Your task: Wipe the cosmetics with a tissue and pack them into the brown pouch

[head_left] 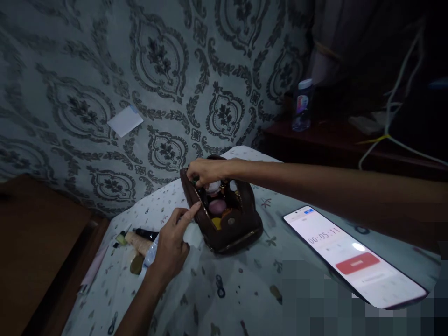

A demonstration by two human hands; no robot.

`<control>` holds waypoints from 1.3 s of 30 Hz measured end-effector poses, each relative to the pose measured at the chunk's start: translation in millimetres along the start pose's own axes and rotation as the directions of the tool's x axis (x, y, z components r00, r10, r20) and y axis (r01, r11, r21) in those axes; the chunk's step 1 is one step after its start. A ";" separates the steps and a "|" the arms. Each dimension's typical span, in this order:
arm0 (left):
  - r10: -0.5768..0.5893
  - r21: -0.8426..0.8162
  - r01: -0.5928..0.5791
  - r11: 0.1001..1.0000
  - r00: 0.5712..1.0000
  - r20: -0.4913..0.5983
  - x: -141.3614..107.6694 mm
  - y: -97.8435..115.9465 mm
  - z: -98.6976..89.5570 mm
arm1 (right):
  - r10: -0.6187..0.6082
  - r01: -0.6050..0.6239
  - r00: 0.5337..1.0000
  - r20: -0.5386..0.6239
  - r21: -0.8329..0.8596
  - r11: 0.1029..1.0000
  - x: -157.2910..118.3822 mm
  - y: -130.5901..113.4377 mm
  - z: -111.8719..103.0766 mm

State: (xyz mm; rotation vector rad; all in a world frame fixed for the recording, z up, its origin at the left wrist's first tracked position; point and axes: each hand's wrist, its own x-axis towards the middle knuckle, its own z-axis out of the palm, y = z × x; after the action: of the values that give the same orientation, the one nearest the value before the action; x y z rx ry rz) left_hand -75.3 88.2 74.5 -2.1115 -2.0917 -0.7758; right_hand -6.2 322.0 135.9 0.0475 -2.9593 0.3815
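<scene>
A dark brown zipped bag [250, 221] lies open on the patterned white sheet, with a pink round item [217, 206], a yellow item [216, 223] and other small things inside. My right hand [208, 171] reaches over the bag's far left end, fingers curled down into the opening; what they hold, if anything, is hidden. My left hand [175, 240] is at the bag's near left side, index finger extended to its zipped edge, the other fingers loosely bent, with nothing seen in them. Beside it lie a beige tube [139, 242] and a black tube [146, 233].
A phone [350, 256] showing a timer lies on the sheet [245, 284] at the right. A capped bottle [302, 105] stands on a dark red table [329, 140] behind. Brown wooden furniture [38, 238] borders the left. A white cable hangs at the right.
</scene>
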 end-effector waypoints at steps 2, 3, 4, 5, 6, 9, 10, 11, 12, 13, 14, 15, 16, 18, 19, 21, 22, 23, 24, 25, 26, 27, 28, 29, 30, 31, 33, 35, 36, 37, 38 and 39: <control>0.002 -0.003 -0.002 1.000 1.000 -0.005 -0.6 0.3 0.9 | 0.017 -0.016 0.999 -0.032 0.014 1.000 -3.6 -0.7 0.3; 0.003 -0.005 -0.003 1.000 1.000 -0.007 -0.9 0.6 1.3 | 0.032 -0.031 0.998 -0.051 0.024 0.999 -5.5 -1.0 0.5; 0.004 -0.008 -0.004 1.000 1.000 -0.010 -1.4 0.9 1.7 | 0.050 -0.048 0.997 -0.066 0.039 0.998 -7.3 -1.1 0.8; 0.005 -0.012 -0.005 1.000 1.000 -0.012 -2.0 1.2 2.1 | 0.071 -0.067 0.994 -0.078 0.056 0.996 -8.8 -0.9 1.1; 0.005 -0.017 -0.005 1.000 1.000 -0.011 -2.7 1.4 2.5 | 0.089 -0.083 0.993 -0.083 0.072 0.994 -10.0 -0.5 1.4; -0.005 -0.024 0.005 1.000 1.000 -0.008 -5.6 1.2 4.3 | 0.107 -0.098 0.992 -0.074 0.118 0.988 -12.4 2.0 1.6; -0.009 -0.022 0.009 1.000 1.000 -0.008 -6.8 0.8 5.1 | 0.114 -0.103 0.991 -0.069 0.139 0.985 -13.0 3.3 1.5; -0.010 -0.019 0.010 1.000 1.000 -0.010 -8.2 0.2 6.0 | 0.122 -0.110 0.990 -0.067 0.165 0.980 -13.6 4.9 1.3; -0.008 -0.016 0.007 1.000 1.000 -0.015 -9.7 -0.6 6.9 | 0.133 -0.118 0.989 -0.064 0.196 0.973 -14.2 6.8 1.0; -0.003 -0.013 0.003 1.000 1.000 -0.020 -11.4 -1.5 7.7 | 0.146 -0.129 0.988 -0.058 0.230 0.965 -14.9 8.9 0.7; 0.000 -0.013 -0.001 1.000 1.000 -0.023 -13.3 -2.4 8.4 | 0.156 -0.138 0.987 -0.047 0.267 0.954 -15.8 11.3 0.2; -0.001 -0.014 0.000 1.000 1.000 -0.025 -15.5 -3.5 8.9 | 0.163 -0.145 0.986 -0.034 0.306 0.941 -16.9 13.6 -0.5; -0.009 -0.016 0.009 1.000 1.000 -0.027 -18.1 -4.6 9.1 | 0.168 -0.151 0.986 -0.020 0.342 0.927 -18.2 15.9 -1.3; -0.045 -0.022 0.045 0.999 0.999 -0.029 -24.6 -7.1 8.4 | 0.176 -0.165 0.984 0.007 0.393 0.905 -21.8 19.0 -3.2; -0.068 -0.026 0.067 0.997 0.997 -0.035 -28.6 -8.4 7.5 | 0.178 -0.167 0.984 0.010 0.402 0.900 -23.9 19.3 -4.1; -0.111 -0.041 0.109 0.993 0.992 -0.054 -37.8 -11.4 4.8 | 0.186 -0.171 0.982 -0.003 0.380 0.909 -28.5 17.0 -5.3; -0.127 -0.051 0.124 0.991 0.989 -0.069 -43.1 -13.1 3.3 | 0.190 -0.172 0.982 -0.016 0.349 0.921 -30.7 14.2 -5.4; -0.144 -0.059 0.139 0.988 0.986 -0.088 -48.7 -14.9 1.7 | 0.190 -0.171 0.981 -0.035 0.305 0.937 -32.7 10.5 -5.2; -0.161 -0.065 0.154 0.986 0.980 -0.113 -54.5 -16.6 0.1 | 0.188 -0.168 0.981 -0.057 0.253 0.953 -34.3 6.2 -4.7; -0.174 -0.071 0.166 0.984 0.975 -0.138 -60.4 -18.3 -1.4 | 0.181 -0.163 0.980 -0.078 0.200 0.966 -35.5 1.6 -4.0; -0.187 -0.075 0.177 0.981 0.970 -0.158 -66.3 -19.7 -2.9 | 0.173 -0.158 0.980 -0.096 0.152 0.976 -36.1 -2.8 -3.1; -0.200 -0.079 0.189 0.979 0.965 -0.170 -72.1 -20.7 -4.4 | 0.163 -0.151 0.980 -0.111 0.111 0.982 -36.1 -6.7 -2.0; -0.214 -0.083 0.202 0.976 0.961 -0.174 -77.8 -21.3 -5.9 | 0.155 -0.146 0.980 -0.124 0.079 0.986 -35.4 -9.8 -0.9; -0.226 -0.086 0.214 0.973 0.959 -0.172 -83.1 -21.5 -7.5 | 0.147 -0.140 0.980 -0.134 0.056 0.988 -34.1 -12.0 0.1; -0.234 -0.088 0.222 0.971 0.958 -0.168 -88.1 -21.4 -9.2 | 0.142 -0.137 0.980 -0.142 0.039 0.990 -32.3 -13.2 1.1; -0.242 -0.088 0.230 0.969 0.956 -0.163 -92.7 -21.1 -11.0 | 0.140 -0.138 0.979 -0.150 0.025 0.990 -30.1 -13.5 1.8; -0.257 -0.083 0.247 0.965 0.954 -0.153 -100.8 -20.6 -14.7 | 0.142 -0.142 0.977 -0.158 0.012 0.990 -25.2 -12.7 2.3; -0.274 -0.074 0.266 0.961 0.952 -0.133 -107.5 -20.6 -18.5 | 0.151 -0.152 0.977 -0.149 0.006 0.988 -21.2 -11.8 1.6; -0.283 -0.069 0.276 0.959 0.952 -0.120 -110.6 -20.8 -20.3 | 0.157 -0.158 0.978 -0.138 0.004 0.987 -19.9 -12.1 0.8; -0.293 -0.068 0.286 0.956 0.950 -0.111 -113.6 -21.0 -22.2 | 0.160 -0.161 0.979 -0.124 0.004 0.987 -19.3 -13.1 0.0; -0.303 -0.071 0.297 0.952 0.947 -0.107 -116.7 -21.0 -24.0 | 0.157 -0.158 0.981 -0.115 0.003 0.988 -19.5 -14.8 -0.8; -0.314 -0.079 0.307 0.949 0.944 -0.105 -120.1 -20.9 -25.9 | 0.150 -0.151 0.982 -0.112 -0.001 0.988 -20.3 -17.1 -1.5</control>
State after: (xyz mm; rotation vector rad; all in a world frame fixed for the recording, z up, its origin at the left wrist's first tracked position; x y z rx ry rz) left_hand -96.6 -30.6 43.5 -1.7324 -2.3954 -0.9821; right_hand 15.0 306.1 138.4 -0.1942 -2.8617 0.3763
